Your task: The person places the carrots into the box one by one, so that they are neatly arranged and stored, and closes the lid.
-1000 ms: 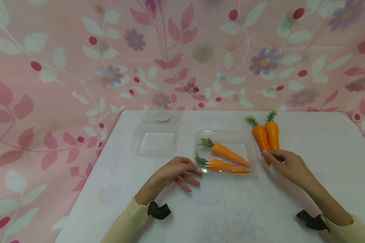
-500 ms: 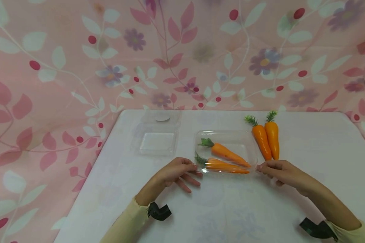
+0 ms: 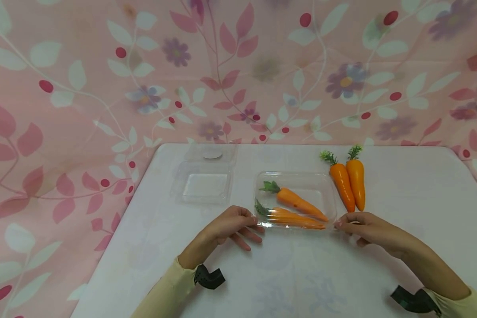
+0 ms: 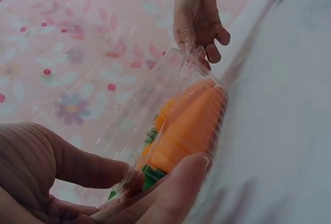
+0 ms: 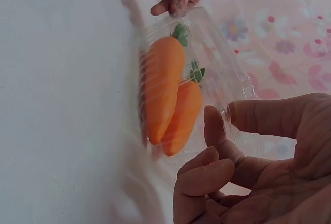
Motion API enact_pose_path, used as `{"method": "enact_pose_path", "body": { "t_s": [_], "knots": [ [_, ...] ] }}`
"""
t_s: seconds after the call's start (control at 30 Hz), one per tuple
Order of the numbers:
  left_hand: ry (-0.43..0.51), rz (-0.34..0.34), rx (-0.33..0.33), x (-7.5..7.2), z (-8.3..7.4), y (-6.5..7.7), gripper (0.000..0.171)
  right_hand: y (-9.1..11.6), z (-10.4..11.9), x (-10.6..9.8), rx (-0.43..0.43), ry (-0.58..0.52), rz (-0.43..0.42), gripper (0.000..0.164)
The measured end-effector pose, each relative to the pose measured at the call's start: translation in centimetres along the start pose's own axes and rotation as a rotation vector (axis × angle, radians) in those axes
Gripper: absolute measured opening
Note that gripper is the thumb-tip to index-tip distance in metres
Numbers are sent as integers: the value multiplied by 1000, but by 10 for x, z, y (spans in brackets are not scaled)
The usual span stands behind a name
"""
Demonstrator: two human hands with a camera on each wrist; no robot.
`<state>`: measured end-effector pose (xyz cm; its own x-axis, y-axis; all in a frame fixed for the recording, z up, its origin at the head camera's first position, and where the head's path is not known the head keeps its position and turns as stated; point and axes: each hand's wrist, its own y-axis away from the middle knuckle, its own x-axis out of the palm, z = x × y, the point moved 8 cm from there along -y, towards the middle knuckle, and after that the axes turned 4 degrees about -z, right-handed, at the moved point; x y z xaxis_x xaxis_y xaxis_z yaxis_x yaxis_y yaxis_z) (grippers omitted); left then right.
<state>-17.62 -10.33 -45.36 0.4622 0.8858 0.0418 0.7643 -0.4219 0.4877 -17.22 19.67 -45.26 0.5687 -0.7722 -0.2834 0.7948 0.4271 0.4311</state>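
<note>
A clear plastic box [image 3: 318, 182] stands mid-table with two orange toy carrots inside, a rear carrot [image 3: 300, 203] and a front carrot [image 3: 294, 218], both with green tops to the left. My left hand [image 3: 232, 225] pinches the box's front left corner between thumb and index finger, its other fingers spread below. At the front right corner, my right hand [image 3: 375, 229] pinches the rim the same way; the right wrist view shows its thumb and index fingertips meeting at the plastic edge. Two more carrots, a left one [image 3: 342, 185] and a right one [image 3: 355, 183], lie side by side just beyond the right hand.
An open clear plastic clamshell [image 3: 204, 203] with a white label [image 3: 212, 154] lies at the back left. Behind the white table [image 3: 294, 278] hangs a pink floral cloth [image 3: 238, 66]. Black bands circle both wrists.
My right hand has let go of the left loose carrot, moved left and toward me, and taken hold of the box's front right corner. The left hand has stayed put.
</note>
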Motion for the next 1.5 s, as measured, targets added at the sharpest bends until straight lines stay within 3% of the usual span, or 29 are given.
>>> {"method": "enact_pose_path", "body": {
  "t_s": [0.2,0.43,1.07,1.5],
  "knots": [
    [-43,-30,15,1,-1,-1,16,-2,6,5,-43,-13,23,29],
    [-24,-1,9,1,-2,-3,15,-6,15,8,-145,-16,3,18],
    [47,14,3,-5,-2,-8,13,-11,16,8,-115,-73,-22,23],
    [-1,13,28,-8,-2,-8,17,-10,5,5,-27,-47,-50,31]
  ]
}}
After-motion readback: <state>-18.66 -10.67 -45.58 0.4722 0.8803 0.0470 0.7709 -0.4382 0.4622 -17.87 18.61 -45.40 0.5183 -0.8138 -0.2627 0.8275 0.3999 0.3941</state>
